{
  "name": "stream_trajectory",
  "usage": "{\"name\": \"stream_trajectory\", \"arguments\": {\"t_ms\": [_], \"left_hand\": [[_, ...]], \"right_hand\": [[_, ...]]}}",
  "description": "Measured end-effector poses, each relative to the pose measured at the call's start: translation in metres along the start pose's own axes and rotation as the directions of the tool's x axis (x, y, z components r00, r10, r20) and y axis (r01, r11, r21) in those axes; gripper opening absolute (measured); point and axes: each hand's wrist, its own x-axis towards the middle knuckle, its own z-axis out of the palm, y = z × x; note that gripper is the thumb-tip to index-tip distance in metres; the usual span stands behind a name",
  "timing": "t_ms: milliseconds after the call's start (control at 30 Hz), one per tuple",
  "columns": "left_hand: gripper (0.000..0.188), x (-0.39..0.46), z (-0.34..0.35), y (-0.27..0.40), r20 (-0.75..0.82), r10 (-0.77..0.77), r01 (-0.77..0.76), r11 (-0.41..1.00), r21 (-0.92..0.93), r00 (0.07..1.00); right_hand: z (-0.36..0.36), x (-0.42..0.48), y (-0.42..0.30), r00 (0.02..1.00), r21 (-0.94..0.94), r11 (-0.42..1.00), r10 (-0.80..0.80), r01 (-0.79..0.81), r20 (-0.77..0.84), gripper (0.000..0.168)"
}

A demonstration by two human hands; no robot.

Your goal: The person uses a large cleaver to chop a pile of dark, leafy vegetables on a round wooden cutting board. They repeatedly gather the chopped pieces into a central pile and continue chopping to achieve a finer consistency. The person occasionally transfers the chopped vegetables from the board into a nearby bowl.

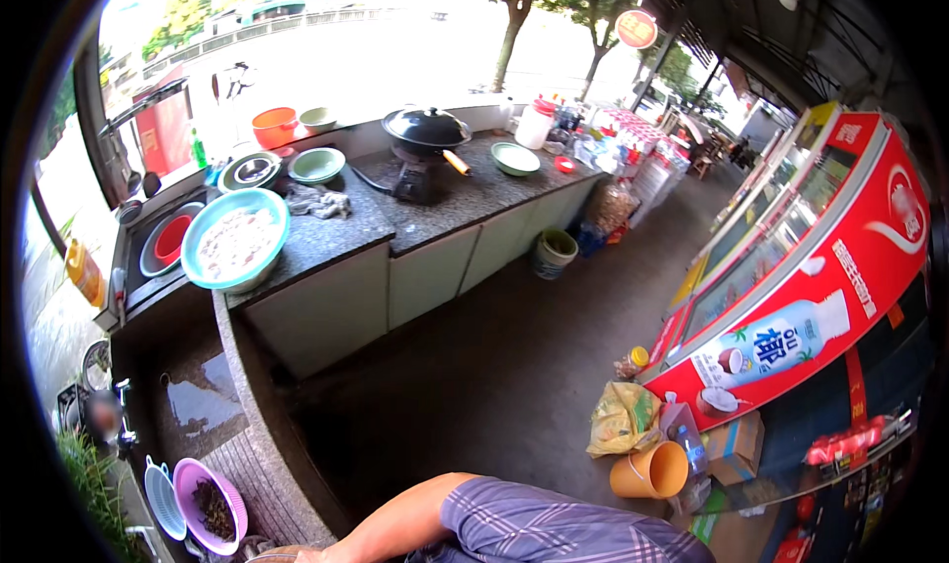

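Note:
My right forearm comes out of a purple plaid sleeve at the bottom. Only the edge of my right hand (311, 555) shows at the bottom rim, beside a brown rounded object (278, 555) that is mostly cut off; its fingers are hidden. My left hand is out of view. Left of the hand, by the stone sink (256, 407), stands a pink plastic basket (239, 515) with dark leafy matter in it. A light blue basket (164, 500) leans beside it. Farther off, a turquoise basin (278, 226) holds pale pieces in liquid on the granite counter (319, 255).
A lidded black wok (426, 129) sits on a burner, its orange-tipped handle pointing outward. Bowls and a grey cloth (319, 201) lie on the counter. A bucket (554, 255) stands on the floor by the cabinets. To the right are an orange bucket (630, 478), bags, a carton and a red display fridge (882, 222).

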Motion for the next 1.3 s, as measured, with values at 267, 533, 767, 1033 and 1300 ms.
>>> {"name": "stream_trajectory", "arguments": {"t_ms": [267,533,767,1033,1300], "left_hand": [[0.048,-0.005,-0.007,-0.004,0.019,0.097,-0.099,0.972,0.214,0.995],[0.043,-0.014,0.013,0.030,-0.138,0.015,-0.002,0.996,0.087,0.990],[0.035,0.011,0.006,0.028,-0.027,0.054,-0.041,0.932,0.360,0.998],[0.079,-0.033,-0.020,-0.042,-0.288,-0.341,0.371,0.927,0.057,0.895],[0.078,-0.012,0.000,0.026,-0.123,-0.125,0.126,0.992,0.004,0.985]], "right_hand": [[-0.001,-0.003,0.003,1.000,0.041,0.999,0.019,-0.019,-0.008,0.009],[-0.033,-0.024,0.002,0.999,0.118,0.992,-0.045,0.042,0.027,0.011],[-0.108,-0.046,-0.027,0.961,-0.018,0.987,0.160,-0.160,0.228,0.017],[-0.088,-0.042,-0.029,0.951,-0.012,0.999,0.047,-0.045,0.304,0.018],[-0.097,-0.039,-0.040,0.961,-0.105,0.984,-0.111,0.141,0.252,0.013]]}}
